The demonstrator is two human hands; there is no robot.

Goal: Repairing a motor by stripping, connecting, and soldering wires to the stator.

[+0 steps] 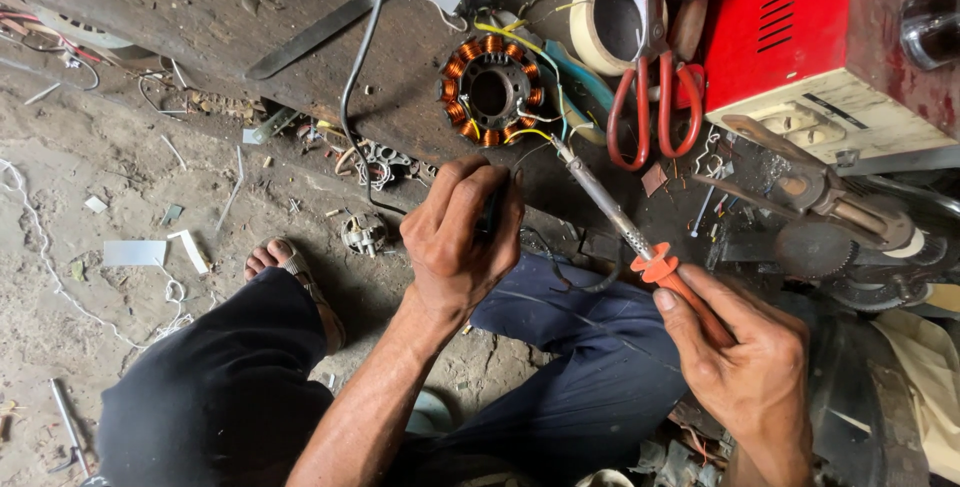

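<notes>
My right hand (745, 362) grips the orange handle of a soldering iron (625, 229), its metal shaft slanting up and left to a tip near yellow wires. Those wires lead from a round stator with copper windings (491, 91) lying on the dark bench. My left hand (462, 237) is closed around a small dark object, mostly hidden by the fingers, just left of the iron's tip.
Red-handled scissors (655, 97) and a roll of tape (610, 19) lie right of the stator. A red and cream box (830, 47) stands at the top right. A black cable (360, 77) crosses the bench. A sandalled foot (285, 262) rests on the littered dirt floor.
</notes>
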